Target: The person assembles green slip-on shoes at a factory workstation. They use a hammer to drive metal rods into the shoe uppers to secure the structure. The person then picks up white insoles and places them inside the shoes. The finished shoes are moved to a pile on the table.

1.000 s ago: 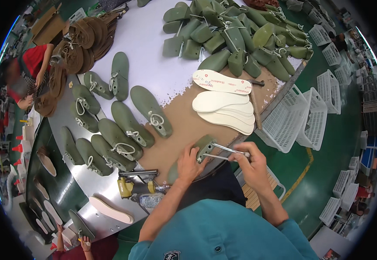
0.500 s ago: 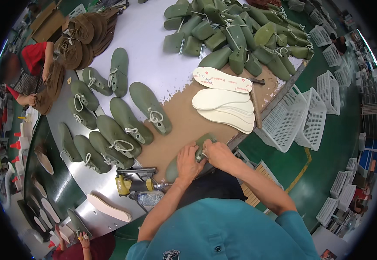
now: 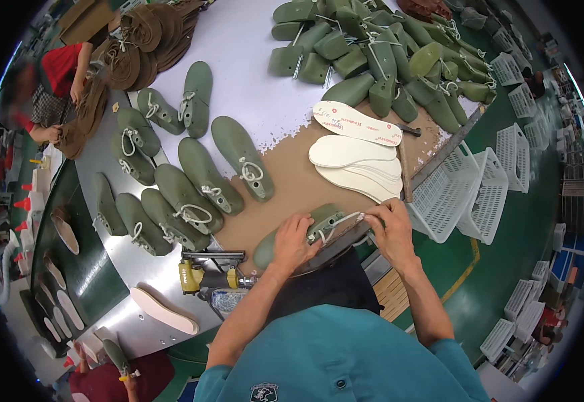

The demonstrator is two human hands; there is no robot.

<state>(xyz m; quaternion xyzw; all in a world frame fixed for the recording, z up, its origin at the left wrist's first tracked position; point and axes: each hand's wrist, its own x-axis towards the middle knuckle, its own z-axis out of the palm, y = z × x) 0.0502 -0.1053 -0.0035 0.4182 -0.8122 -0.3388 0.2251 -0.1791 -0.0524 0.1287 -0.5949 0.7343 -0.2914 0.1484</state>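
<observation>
At nine to ten o'clock a person in a red top (image 3: 61, 67) stands beside a heap of brown shoe uppers (image 3: 128, 50), too piled to count. Below, at eight o'clock, a green side bench (image 3: 87, 268) carries several pale insoles, and one cream insole (image 3: 164, 310) lies alone on the metal table edge at seven o'clock. Moving right, nine green shoe lasts (image 3: 191, 194) with white laces lie in loose rows on the white and grey table (image 3: 238, 47), between ten o'clock and the centre. Just below them, at seven o'clock, a yellow and black staple gun (image 3: 205, 275) rests close to the person's left forearm. At the centre, the left hand (image 3: 293, 242) presses down, fingers curled, on one more green shoe last (image 3: 305, 231) lying on the brown cardboard sheet (image 3: 292, 181) at the table's near edge; the hand covers its middle. The right hand (image 3: 391, 228), at five o'clock of the centre, pinches the white lace (image 3: 342, 221) running from that last. Above it, at one o'clock, a stack of about five white insoles (image 3: 356, 157) lies with a dark tool (image 3: 404, 171) along its right side. At twelve to one o'clock a large tangled heap of green lasts (image 3: 372, 53) defies counting. At three o'clock two white plastic baskets (image 3: 470, 191) stand against the table.
</observation>
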